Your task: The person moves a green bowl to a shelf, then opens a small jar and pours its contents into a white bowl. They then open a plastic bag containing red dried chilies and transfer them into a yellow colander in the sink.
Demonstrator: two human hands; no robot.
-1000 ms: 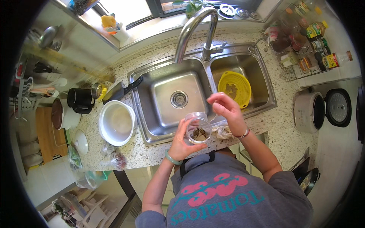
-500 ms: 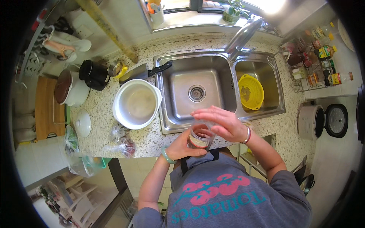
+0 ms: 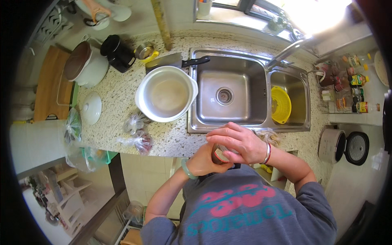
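Note:
My left hand (image 3: 202, 161), with a pale green bangle at the wrist, is wrapped round a clear jar (image 3: 221, 154) close to my body at the counter's front edge. Part of a label with a red border shows on the jar. My right hand (image 3: 241, 143) curves over the jar's top, fingers bent round the lid, which it mostly hides. What is inside the jar is barely visible. To the left of my hands, a white two-handled pot (image 3: 142, 97) rests beside the sink with its bottom in view.
A cleaver (image 3: 195, 61) lies behind the pot, its handle over the rim of the steel sink (image 3: 256, 127). The right basin holds a yellow colander (image 3: 281, 105). Small plastic bags (image 3: 141, 141) and a white lid (image 3: 91, 108) sit at left; an open rice cooker (image 3: 331, 145) stands at right.
My right hand has come down over the jar's mouth, covering the opening that showed before. The view has shifted, so the pot and sink appear further right.

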